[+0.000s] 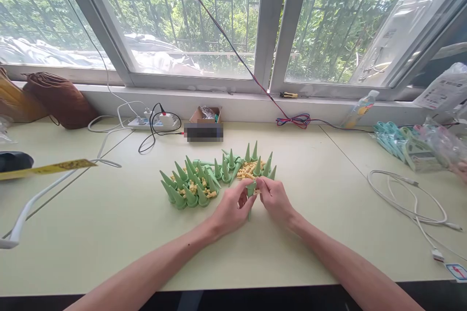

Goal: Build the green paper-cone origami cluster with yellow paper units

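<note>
My left hand [233, 204] is closed around a green plastic spike [251, 188], its wide end up and its point downward. Close against the spike's wide end, my right hand [273, 199] pinches what looks like a small yellow plastic piece [258, 191], mostly covered by the fingers. Just beyond my hands lies a pile of yellow pieces [247, 170], with green spikes [255, 150] standing around it. To the left, a cluster of green spikes [178, 199] stands points up, with yellow fittings [192, 187] on several of them.
Behind the spikes are a small cardboard box [197, 115] and a blurred-out dark object [203, 132]. A power strip [146, 121] lies by the window. On the right are coiled white cables [408, 199], a bottle [361, 109] and bagged items [419, 148]. A brown pouch [62, 99] sits left.
</note>
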`<action>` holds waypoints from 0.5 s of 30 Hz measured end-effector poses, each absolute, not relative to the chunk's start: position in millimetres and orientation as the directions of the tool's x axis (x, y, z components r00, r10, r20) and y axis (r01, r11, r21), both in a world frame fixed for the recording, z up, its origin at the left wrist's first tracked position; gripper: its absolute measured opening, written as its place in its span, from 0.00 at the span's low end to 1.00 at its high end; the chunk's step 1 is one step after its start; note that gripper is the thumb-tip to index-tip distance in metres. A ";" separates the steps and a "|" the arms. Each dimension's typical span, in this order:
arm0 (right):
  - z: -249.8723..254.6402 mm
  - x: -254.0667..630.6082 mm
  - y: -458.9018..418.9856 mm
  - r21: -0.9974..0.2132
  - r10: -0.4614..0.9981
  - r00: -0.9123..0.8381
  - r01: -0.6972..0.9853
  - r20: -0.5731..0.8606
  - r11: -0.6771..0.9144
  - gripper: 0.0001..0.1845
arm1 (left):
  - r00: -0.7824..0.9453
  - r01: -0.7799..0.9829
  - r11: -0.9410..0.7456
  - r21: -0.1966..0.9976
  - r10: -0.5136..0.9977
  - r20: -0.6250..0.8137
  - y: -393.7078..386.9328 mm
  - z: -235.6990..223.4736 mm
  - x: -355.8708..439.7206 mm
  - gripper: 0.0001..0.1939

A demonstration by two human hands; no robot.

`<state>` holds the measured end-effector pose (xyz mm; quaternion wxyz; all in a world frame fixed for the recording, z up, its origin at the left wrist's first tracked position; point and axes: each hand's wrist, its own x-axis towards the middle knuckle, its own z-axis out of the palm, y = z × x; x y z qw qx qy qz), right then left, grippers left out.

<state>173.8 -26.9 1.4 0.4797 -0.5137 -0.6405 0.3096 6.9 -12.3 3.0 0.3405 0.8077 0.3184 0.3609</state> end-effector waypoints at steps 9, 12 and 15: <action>3.0 171.4 -28.7 -0.868 0.937 0.009 0.381 0.348 0.319 0.24 | 0.507 0.240 -0.491 0.837 0.799 0.324 -11.6 6.1 8.6 0.13; 6.6 170.4 -31.6 -0.854 0.930 -0.002 0.395 0.368 0.339 0.18 | 0.458 0.250 -0.445 0.860 0.837 0.300 -11.3 8.1 9.0 0.12; 10.4 169.9 -33.4 -0.841 0.922 -0.002 0.409 0.388 0.355 0.13 | 0.408 0.249 -0.379 0.892 0.876 0.258 -10.7 10.8 9.4 0.13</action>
